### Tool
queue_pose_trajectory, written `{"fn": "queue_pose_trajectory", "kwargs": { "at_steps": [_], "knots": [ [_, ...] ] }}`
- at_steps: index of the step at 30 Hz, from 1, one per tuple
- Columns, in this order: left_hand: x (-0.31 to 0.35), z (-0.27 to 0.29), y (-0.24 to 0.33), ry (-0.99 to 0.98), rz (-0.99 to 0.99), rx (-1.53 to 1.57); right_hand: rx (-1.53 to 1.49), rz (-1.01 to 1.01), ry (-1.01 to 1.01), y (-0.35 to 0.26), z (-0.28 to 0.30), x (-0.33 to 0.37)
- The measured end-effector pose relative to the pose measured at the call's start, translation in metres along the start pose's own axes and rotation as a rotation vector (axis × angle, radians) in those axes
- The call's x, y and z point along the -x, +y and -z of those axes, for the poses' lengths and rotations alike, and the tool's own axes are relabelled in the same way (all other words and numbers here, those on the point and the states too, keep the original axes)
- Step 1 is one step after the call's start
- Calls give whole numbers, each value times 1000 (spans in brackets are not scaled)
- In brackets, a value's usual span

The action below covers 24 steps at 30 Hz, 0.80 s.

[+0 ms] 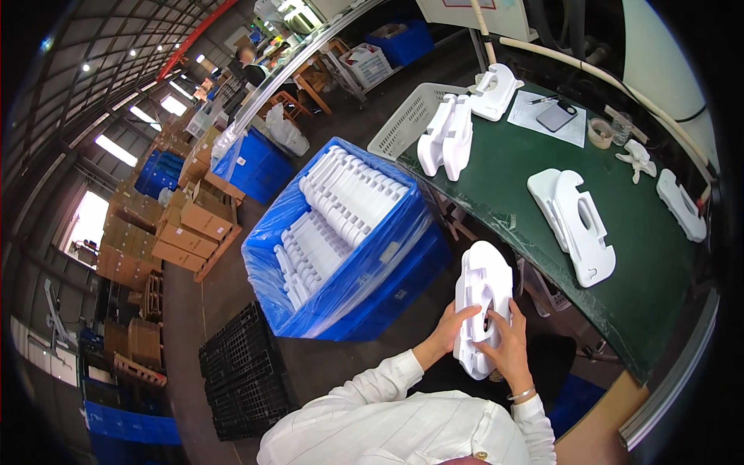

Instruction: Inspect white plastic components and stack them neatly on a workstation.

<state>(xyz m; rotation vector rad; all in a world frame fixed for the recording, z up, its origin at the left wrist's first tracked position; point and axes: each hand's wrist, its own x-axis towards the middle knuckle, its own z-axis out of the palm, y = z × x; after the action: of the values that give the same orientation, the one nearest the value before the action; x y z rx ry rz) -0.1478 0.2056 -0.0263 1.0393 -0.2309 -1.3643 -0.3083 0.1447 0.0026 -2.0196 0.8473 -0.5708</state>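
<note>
Hands first: my left hand (448, 329) and right hand (508, 345) both clasp a white moulded plastic part (482, 298) over my lap. I judge it light, stiff, best gripped by its edges. Beyond, a green tabletop (511, 170) and blue crate (349, 256) hold more.

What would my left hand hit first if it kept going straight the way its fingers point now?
The left hand already grips the white moulded part; its fingers point across that part, so it is met at once. Beyond it would probably come the green table, though depth is unclear.
</note>
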Motion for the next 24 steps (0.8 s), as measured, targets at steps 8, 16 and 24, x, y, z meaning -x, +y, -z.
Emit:
{"fn": "queue_pose_trajectory", "kwargs": {
  "at_steps": [8,16,24],
  "knots": [
    [-4,-9,8,-4,3,-22,-100,9,75,2,1,-2],
    [-2,-21,10,10,-2,-63,-97,13,140,2,2,2],
    [-2,-12,2,40,17,-95,-88,28,112,4,2,7]
  ]
}}
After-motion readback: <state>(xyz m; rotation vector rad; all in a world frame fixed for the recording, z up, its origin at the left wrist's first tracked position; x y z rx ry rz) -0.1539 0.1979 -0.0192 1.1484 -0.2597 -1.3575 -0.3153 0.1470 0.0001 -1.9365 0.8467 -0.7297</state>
